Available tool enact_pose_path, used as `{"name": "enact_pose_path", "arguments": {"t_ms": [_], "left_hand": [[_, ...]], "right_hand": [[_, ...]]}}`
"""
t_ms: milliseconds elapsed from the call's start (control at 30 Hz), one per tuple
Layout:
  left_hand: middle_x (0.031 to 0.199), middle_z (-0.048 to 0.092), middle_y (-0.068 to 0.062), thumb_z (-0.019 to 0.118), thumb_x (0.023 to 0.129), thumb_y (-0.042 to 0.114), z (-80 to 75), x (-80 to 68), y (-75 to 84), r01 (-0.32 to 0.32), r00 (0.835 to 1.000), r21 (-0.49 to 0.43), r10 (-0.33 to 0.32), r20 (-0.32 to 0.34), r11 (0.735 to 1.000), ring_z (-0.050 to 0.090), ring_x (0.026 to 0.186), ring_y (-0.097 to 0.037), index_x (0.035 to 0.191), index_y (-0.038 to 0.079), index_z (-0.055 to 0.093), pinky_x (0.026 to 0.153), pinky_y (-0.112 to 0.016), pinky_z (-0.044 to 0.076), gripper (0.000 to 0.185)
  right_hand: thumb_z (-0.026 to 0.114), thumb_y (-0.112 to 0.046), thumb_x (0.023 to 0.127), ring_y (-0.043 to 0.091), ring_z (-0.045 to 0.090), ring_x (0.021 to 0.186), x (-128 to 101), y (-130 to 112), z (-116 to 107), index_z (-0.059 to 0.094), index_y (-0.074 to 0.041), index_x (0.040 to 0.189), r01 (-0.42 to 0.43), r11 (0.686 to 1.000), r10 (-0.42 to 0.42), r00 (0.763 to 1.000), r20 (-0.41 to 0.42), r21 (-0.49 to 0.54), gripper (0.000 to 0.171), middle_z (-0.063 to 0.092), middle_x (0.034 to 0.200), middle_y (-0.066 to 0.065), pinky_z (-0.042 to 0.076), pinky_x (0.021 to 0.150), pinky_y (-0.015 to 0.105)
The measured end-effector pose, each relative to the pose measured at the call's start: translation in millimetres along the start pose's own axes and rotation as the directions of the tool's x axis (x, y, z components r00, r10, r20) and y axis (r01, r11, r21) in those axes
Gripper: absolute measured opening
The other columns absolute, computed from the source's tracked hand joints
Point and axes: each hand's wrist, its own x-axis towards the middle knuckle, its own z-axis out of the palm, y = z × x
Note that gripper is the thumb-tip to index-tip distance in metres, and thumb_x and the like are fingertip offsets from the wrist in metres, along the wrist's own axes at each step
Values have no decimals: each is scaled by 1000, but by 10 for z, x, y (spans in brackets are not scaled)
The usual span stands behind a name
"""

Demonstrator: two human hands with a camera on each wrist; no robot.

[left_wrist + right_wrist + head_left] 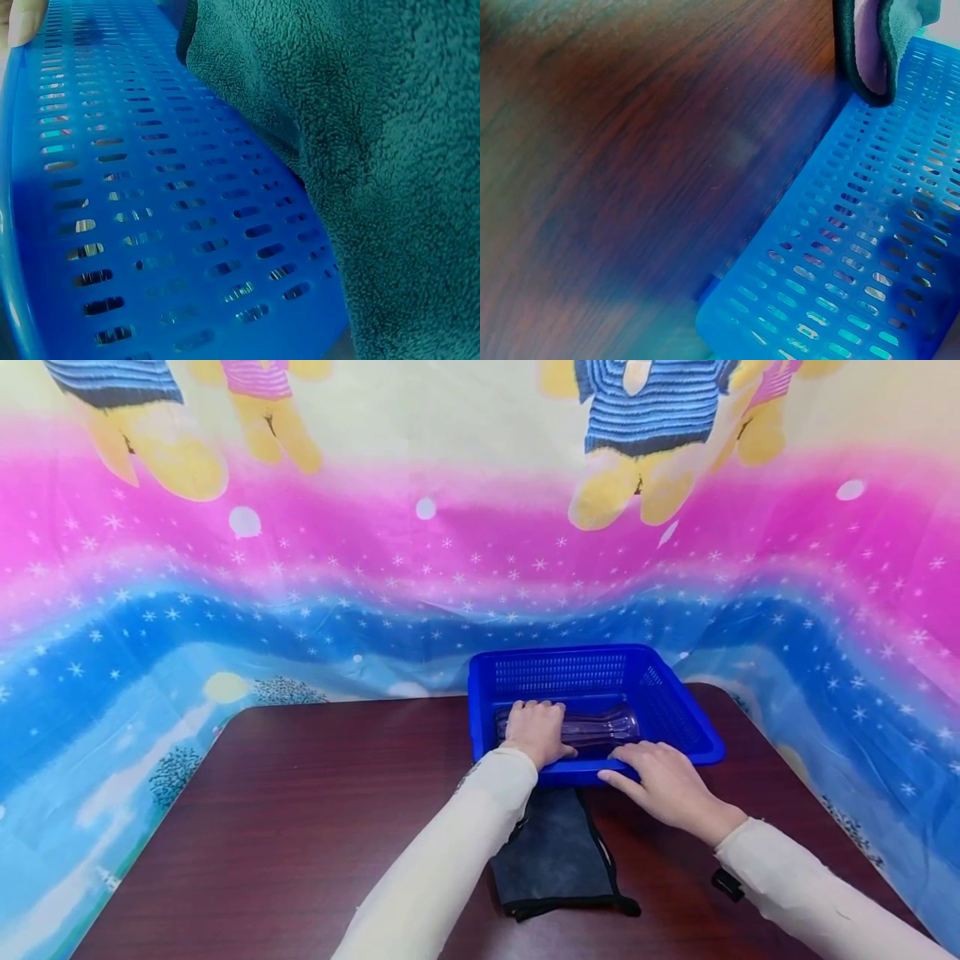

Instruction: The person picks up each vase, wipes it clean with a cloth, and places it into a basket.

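A clear fluted glass vase (600, 727) lies on its side in a blue plastic basket (686, 727). My left hand (536, 731) reaches over the basket's front rim and holds the vase near its left end, fingers curved over the glass; they hide that part of it. At the front rim, right of the vase, my right hand (667, 781) grips the edge, with fingers over the top and thumb along the outside. Below the left forearm, a dark grey cloth (551, 860) with black edging lies against the front of the basket.
The basket stands toward the back right of a dark reddish wooden table (300, 827). Behind it hangs a printed curtain (405, 543) of pink and blue. In the left wrist view, the fuzzy cloth (360, 150) covers much of the slotted basket wall (150, 187).
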Motion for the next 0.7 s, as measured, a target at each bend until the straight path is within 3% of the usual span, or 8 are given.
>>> {"name": "enact_pose_path", "arguments": {"t_ms": [367, 700], "left_hand": [[133, 69, 3, 66, 85, 68, -44, -50, -47, 0, 1000, -51, 0, -7, 999, 62, 125, -18, 139, 24, 60, 115, -40, 43, 69], [128, 71, 2, 63, 93, 60, -126, -82, -59, -40, 997, -78, 35, -72, 996, 66, 119, -18, 135, 22, 63, 109, -39, 49, 57]], "right_hand": [[67, -43, 96, 32, 70, 107, -15, -15, -41, 72, -13, 122, -25, 996, 25, 1000, 3, 90, 40, 75, 118, 10, 55, 93, 56], [65, -43, 97, 34, 64, 121, -20, -13, -84, 69, -13, 126, -84, 976, 86, 996, -1, 200, 42, 72, 124, 9, 50, 101, 60]]}}
